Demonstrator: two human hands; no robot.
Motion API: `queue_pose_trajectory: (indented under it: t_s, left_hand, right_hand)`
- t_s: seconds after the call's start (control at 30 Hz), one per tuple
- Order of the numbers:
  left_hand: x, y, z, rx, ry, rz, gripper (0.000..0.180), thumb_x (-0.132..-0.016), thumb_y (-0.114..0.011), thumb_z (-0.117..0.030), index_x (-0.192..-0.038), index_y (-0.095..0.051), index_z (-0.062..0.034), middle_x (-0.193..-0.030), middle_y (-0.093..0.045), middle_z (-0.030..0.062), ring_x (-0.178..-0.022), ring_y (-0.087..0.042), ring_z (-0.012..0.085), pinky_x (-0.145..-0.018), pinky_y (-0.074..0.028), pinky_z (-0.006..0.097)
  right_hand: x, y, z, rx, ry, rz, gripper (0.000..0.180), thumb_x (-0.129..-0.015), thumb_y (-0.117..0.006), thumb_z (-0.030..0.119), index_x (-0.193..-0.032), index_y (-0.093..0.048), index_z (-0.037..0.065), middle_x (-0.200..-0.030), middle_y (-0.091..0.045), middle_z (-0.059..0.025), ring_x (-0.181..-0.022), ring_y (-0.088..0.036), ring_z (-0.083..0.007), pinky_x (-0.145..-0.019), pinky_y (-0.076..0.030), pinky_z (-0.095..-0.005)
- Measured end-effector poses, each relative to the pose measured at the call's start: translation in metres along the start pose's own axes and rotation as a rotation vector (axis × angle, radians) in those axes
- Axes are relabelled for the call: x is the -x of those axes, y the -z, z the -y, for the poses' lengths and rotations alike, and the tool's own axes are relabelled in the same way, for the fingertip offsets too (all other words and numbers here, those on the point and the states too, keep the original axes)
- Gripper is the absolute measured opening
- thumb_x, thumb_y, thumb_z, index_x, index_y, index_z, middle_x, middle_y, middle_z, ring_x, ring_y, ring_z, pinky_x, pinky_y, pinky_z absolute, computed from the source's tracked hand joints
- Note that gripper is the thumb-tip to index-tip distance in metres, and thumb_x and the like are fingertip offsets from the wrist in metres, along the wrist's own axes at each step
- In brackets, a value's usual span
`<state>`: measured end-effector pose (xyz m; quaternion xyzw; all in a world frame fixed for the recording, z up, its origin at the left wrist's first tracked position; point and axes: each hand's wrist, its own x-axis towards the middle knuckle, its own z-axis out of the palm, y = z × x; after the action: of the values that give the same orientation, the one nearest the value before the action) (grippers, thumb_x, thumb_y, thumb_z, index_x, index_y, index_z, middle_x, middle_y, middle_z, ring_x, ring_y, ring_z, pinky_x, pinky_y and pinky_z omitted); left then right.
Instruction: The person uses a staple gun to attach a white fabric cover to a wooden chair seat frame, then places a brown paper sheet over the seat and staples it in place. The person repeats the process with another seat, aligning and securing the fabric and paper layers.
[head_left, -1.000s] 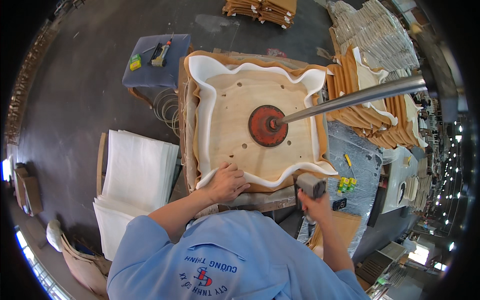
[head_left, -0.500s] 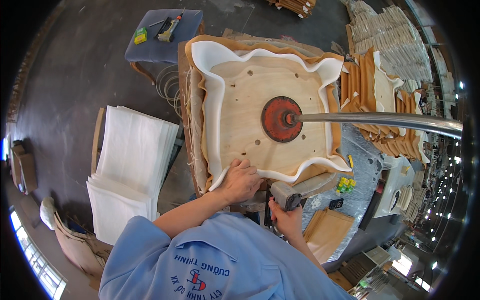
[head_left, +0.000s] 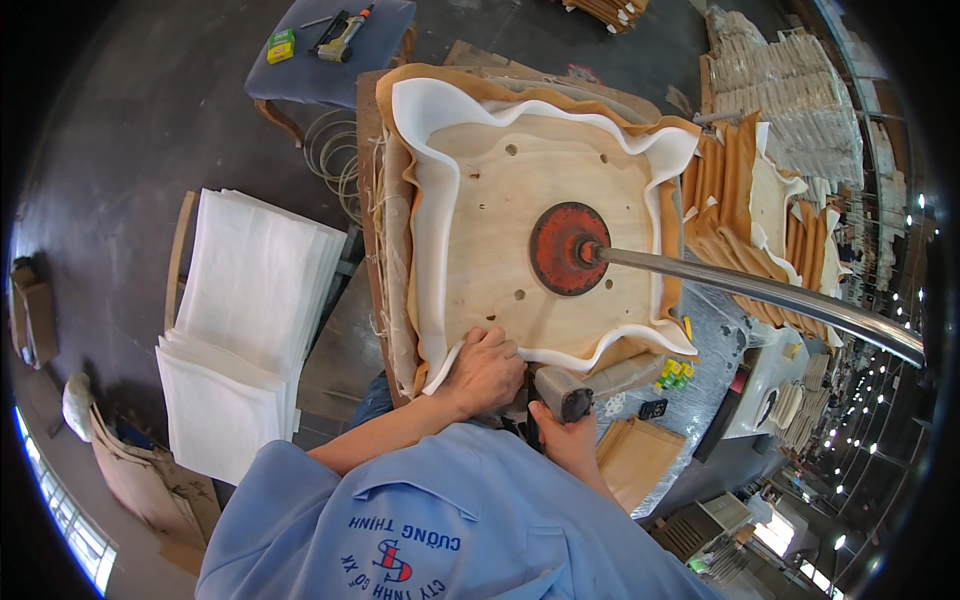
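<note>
A square plywood seat panel (head_left: 545,160) lies before me, ringed by white foam padding (head_left: 437,190) and a tan cover (head_left: 412,300) that stand up around its edges. At the near edge, my left hand (head_left: 485,372) has its fingers curled over the cover and padding, pressing them against the wood. In my right hand (head_left: 567,437) is a grey staple gun (head_left: 562,393), its head close beside the left hand at the near rim; its nose is hidden. A red disc (head_left: 570,249) on a metal rod (head_left: 720,280) rests on the panel's middle.
Stacked white sheets (head_left: 250,285) lie on the left. Beyond them, a blue padded stool (head_left: 330,75) carries a second tool and a small box. On the right are a plastic-covered table (head_left: 715,345), folded tan pieces (head_left: 640,455), small yellow-green boxes (head_left: 675,374) and piled covered panels (head_left: 740,215).
The staple gun in my right hand has come slightly left, closer to my left hand. My left hand keeps its hold on the near edge. The whole view has shifted a little.
</note>
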<state>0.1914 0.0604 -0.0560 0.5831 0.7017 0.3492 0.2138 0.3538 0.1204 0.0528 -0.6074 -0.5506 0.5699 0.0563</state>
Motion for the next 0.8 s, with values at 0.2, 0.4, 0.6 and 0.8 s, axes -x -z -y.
queue_pose_trajectory:
  t_s: [0.2, 0.4, 0.6, 0.8]
  left_hand:
    - [-0.002, -0.010, -0.005, -0.002, 0.006, -0.030, 0.009, -0.082, -0.078, -0.024, -0.076, -0.075, -0.0170, -0.082, -0.066, 0.0002, -0.094, -0.058, 0.0258, -0.088, -0.041, 0.045]
    - [-0.012, 0.003, -0.026, -0.002, 0.142, 0.032, 0.012, -0.086, -0.078, -0.020, -0.092, -0.074, -0.0113, -0.095, -0.066, 0.0088, -0.102, -0.058, 0.0342, -0.091, -0.041, 0.048]
    - [-0.069, -0.031, -0.088, 0.074, -0.130, -0.044, 0.032, -0.085, -0.082, -0.026, -0.107, -0.073, -0.0044, -0.116, -0.061, 0.0165, -0.116, -0.055, 0.0377, -0.106, -0.041, 0.050]
    - [-0.119, -0.076, -0.099, -0.176, 0.019, 0.051, 0.046, -0.083, -0.084, -0.036, -0.106, -0.078, 0.0039, -0.126, -0.058, 0.0164, -0.130, -0.047, 0.0357, -0.119, -0.032, 0.053]
  right_hand:
    - [-0.012, 0.014, -0.027, 0.204, 0.024, 0.021, 0.056, -0.091, -0.085, 0.012, -0.139, -0.061, -0.002, -0.110, -0.075, -0.0117, -0.091, -0.070, -0.0178, -0.080, -0.057, -0.0324]
    - [-0.001, 0.044, -0.029, -0.210, 0.090, 0.033, 0.033, -0.094, -0.080, 0.008, -0.124, -0.068, -0.001, -0.093, -0.072, -0.0063, -0.060, -0.062, -0.0111, -0.054, -0.051, -0.0282]
    - [-0.008, 0.124, -0.056, -0.445, 0.234, -0.117, 0.035, -0.090, -0.079, 0.000, -0.124, -0.069, -0.002, -0.101, -0.073, -0.0078, -0.059, -0.062, -0.0112, -0.049, -0.051, -0.0276]
    - [-0.057, 0.168, -0.050, -0.277, 0.241, -0.008, 0.038, -0.093, -0.083, 0.010, -0.126, -0.068, -0.002, -0.094, -0.072, -0.0055, -0.058, -0.061, -0.0103, -0.049, -0.050, -0.0279]
